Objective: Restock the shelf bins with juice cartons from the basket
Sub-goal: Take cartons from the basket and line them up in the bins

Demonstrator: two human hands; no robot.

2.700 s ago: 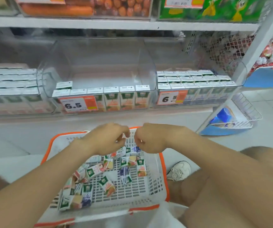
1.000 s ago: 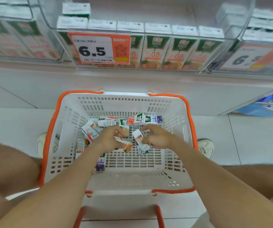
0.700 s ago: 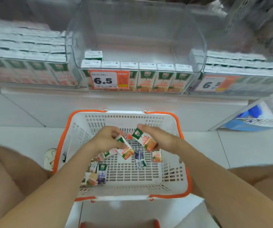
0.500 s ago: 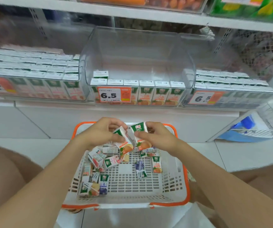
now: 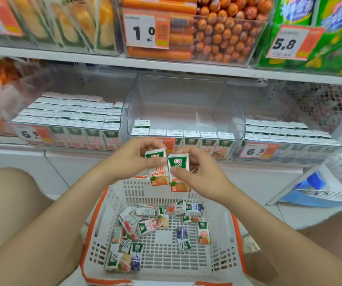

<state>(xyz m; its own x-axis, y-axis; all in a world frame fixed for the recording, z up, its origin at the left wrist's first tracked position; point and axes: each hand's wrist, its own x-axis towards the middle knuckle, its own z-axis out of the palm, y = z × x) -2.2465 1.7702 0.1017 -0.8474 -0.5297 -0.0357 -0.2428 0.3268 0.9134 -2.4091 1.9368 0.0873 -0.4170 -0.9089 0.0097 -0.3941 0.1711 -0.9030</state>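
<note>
Above the white-and-orange basket (image 5: 137, 189), the left hand (image 5: 128, 159) and right hand (image 5: 200, 175) each grip one orange juice carton (image 5: 158, 170), not yet in the middle clear bin (image 5: 186, 100), which holds barely one row, while many loose cartons (image 5: 145, 227) await shelving.

Everything I look at is brightly and evenly lit, with no hard shadows. Only the back of the lower shelf, under the upper shelf board (image 5: 166, 66), goes dimmer. The clear middle bin (image 5: 186, 96) carries a milky sheen. The left carton (image 5: 158, 172) in my left hand (image 5: 128, 159) and the right carton (image 5: 179, 174) in my right hand (image 5: 203, 176) are sharp enough to read. The sausages (image 5: 217, 32) and price tag (image 5: 143, 30) above are smeared with blur. The wide lens bows the shelf line and stretches my forearms at the frame edges.
</note>
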